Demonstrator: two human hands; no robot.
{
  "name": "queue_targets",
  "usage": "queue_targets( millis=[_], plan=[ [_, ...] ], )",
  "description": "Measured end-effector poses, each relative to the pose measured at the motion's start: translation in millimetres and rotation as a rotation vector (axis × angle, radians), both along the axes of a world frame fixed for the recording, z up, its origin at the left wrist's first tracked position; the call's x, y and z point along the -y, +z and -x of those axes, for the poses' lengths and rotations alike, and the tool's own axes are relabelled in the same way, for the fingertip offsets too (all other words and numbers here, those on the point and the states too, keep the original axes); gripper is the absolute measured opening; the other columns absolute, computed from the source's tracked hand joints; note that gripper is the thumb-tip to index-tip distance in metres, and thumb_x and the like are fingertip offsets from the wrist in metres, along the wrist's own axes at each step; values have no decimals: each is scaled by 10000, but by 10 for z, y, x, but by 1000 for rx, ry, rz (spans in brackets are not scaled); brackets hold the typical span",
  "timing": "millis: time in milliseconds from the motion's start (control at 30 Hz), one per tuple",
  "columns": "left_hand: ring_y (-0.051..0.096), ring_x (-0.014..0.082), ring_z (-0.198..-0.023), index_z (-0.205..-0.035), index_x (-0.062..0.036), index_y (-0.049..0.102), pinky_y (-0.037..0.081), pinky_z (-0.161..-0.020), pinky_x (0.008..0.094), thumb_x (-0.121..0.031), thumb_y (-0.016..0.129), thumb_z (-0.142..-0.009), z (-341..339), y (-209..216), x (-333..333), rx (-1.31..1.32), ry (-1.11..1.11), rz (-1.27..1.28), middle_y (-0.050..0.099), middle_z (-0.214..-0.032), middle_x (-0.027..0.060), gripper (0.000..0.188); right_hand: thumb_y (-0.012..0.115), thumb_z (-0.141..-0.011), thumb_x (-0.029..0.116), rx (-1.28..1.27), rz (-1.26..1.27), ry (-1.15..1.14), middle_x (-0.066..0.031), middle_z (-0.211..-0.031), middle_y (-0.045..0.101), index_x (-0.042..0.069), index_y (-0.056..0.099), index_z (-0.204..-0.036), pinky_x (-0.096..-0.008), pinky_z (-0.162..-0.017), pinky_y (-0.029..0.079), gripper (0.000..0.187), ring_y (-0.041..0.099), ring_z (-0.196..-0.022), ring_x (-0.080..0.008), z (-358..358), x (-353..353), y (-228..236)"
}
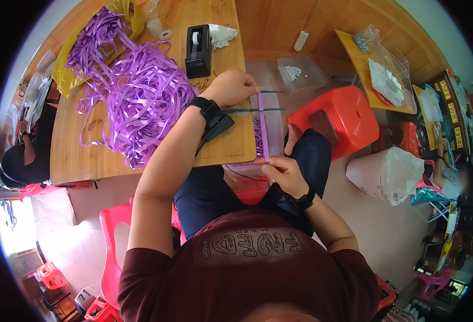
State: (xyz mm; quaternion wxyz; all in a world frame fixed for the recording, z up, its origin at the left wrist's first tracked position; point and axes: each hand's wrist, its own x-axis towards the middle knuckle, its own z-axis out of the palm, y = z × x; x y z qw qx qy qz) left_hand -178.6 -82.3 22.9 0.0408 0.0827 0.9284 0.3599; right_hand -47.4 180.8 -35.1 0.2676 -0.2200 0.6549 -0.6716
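Observation:
A purple ribbon [264,131] is stretched taut between my two hands, just past the table's right edge. My left hand [231,87] pinches near its far end, fingers closed. At its near end, my right hand [285,174] grips the ribbon between thumb and fingers. Two thin dark prongs [271,109] stick out from the table edge, and the ribbon crosses them. A black device [218,127] with a cable sits at the base of the nearer prong, partly hidden by my left wrist. Below the ribbon is a clear plastic bin [273,100] with purple pieces inside.
A large heap of purple ribbon [145,96] spreads over the wooden table [86,161], spilling from a yellow bag [67,61]. A black tape dispenser [198,53] stands beyond my left hand. To the right are a red stool [349,118] and a white sack [381,172]. Other people sit at both sides.

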Motion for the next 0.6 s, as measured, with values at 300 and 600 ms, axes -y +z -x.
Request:
queue_targets(
  millis=[300,600],
  plan=[
    [692,259,-786,-981,-65,756,540,-744,359,-317,653,-883,-7,39,8,111,85,-97,728,-853,130,290,787,-841,161,-834,-123,56,-2,-688,502,48,733,-1134,-280,-539,369,318,445,-583,-101,726,163,1011],
    [697,279,-820,-974,-22,749,536,-766,368,-305,652,-876,90,-72,56,10,235,-320,724,-853,162,314,751,-846,194,-319,-132,-24,-50,-950,741,23,716,-1168,-246,-748,488,367,616,-772,-113,1998,709,715]
  ],
)
